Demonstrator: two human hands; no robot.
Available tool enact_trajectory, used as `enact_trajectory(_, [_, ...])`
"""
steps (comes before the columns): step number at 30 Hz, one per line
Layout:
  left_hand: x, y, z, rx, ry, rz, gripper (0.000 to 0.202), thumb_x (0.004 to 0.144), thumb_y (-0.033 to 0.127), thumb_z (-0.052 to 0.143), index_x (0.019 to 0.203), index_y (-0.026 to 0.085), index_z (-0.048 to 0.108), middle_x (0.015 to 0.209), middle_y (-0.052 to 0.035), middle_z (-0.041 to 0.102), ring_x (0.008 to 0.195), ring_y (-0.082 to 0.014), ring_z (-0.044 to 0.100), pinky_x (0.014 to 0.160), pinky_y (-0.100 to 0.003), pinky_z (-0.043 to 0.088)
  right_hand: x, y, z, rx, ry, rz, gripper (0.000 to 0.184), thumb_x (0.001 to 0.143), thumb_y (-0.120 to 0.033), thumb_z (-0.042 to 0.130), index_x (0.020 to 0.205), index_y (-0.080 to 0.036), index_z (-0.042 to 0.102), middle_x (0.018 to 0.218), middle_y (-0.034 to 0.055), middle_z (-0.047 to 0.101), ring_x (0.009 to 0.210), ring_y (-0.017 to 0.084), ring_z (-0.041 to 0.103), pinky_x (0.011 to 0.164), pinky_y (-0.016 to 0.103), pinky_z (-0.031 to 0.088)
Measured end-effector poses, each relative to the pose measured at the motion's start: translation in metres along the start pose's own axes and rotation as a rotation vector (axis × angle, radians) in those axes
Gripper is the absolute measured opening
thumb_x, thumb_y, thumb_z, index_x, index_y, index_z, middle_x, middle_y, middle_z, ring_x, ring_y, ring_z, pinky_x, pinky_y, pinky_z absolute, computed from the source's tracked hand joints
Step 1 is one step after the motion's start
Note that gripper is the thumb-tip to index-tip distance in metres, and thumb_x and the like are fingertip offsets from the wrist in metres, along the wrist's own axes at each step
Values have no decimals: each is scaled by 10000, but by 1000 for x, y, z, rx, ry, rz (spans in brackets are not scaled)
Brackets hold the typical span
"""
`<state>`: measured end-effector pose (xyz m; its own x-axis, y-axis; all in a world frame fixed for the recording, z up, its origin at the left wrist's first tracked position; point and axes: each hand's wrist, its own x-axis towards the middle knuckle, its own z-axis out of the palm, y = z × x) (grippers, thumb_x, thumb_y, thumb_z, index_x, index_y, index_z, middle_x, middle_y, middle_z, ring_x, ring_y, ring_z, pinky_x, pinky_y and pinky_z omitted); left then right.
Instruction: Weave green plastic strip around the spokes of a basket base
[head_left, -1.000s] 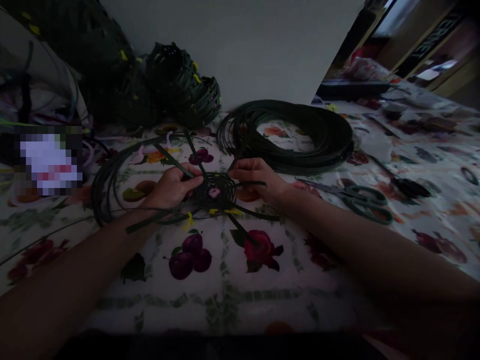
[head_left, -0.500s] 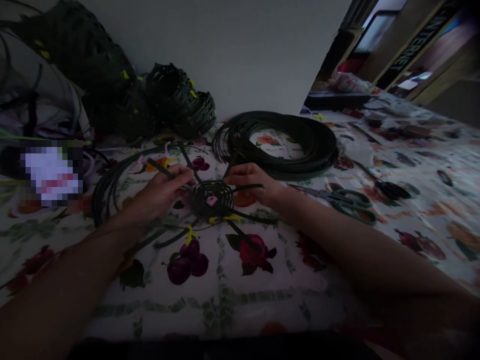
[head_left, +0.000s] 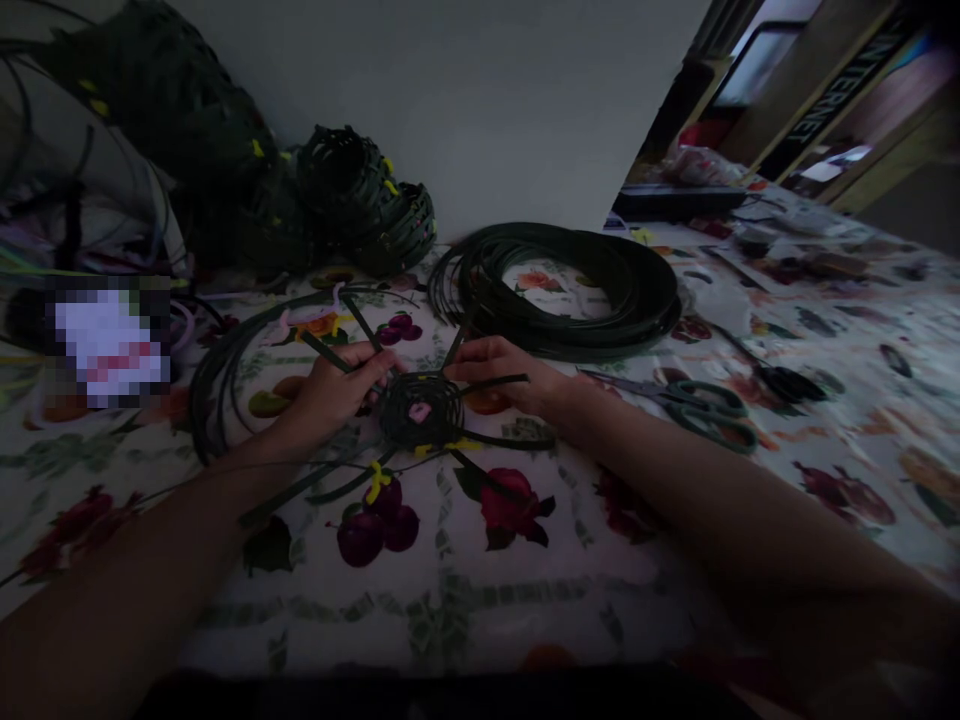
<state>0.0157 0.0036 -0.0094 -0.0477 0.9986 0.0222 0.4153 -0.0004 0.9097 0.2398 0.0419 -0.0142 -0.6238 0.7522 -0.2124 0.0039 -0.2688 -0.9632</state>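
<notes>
A small round woven base [head_left: 420,412] of dark green strips lies on the fruit-patterned tablecloth [head_left: 450,580], with spokes sticking out all round and a pink spot at its centre. My left hand [head_left: 334,390] is closed on a dark strip at the base's left edge. My right hand [head_left: 502,368] pinches a strip at the base's upper right edge. Yellow ties [head_left: 377,482] mark some spokes near the front.
A large coil of dark green strip [head_left: 559,290] lies behind the hands. Green-handled scissors [head_left: 694,405] rest to the right. Finished dark woven baskets [head_left: 360,200] stand by the wall. Loose strips curve on the left [head_left: 217,380]. Clutter covers the far right of the table.
My left hand has shifted slightly back toward the woven base, still closed on a strip. My right hand stays at the base's edge. The view barely moved.
</notes>
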Motion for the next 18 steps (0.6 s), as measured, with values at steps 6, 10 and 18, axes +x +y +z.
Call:
enact_trajectory(6, [1, -7, -1, -66, 26, 0, 279, 837, 402, 660, 691, 165, 661, 603, 5, 578, 435, -89, 487, 405, -201, 371, 1, 0, -1, -8, 7, 12, 199, 764, -202, 710, 661, -130, 555, 443, -79, 390, 357, 30, 319, 368, 195, 191])
enact_trajectory(10, [4, -10, -3, -66, -12, 1, 288, 827, 424, 672, 697, 167, 666, 610, 5, 575, 441, -91, 501, 400, -197, 371, 0, -3, 2, -18, 50, 19, 193, 740, -211, 722, 659, -127, 569, 445, -70, 408, 360, 30, 319, 366, 201, 179])
enact_trajectory(18, [4, -9, 0, -77, -14, 8, 291, 842, 451, 651, 745, 180, 688, 613, 13, 564, 457, -97, 515, 417, -203, 397, 1, -3, 3, 0, 69, 31, 200, 709, -217, 740, 665, -133, 564, 454, -71, 400, 366, 32, 310, 368, 202, 189])
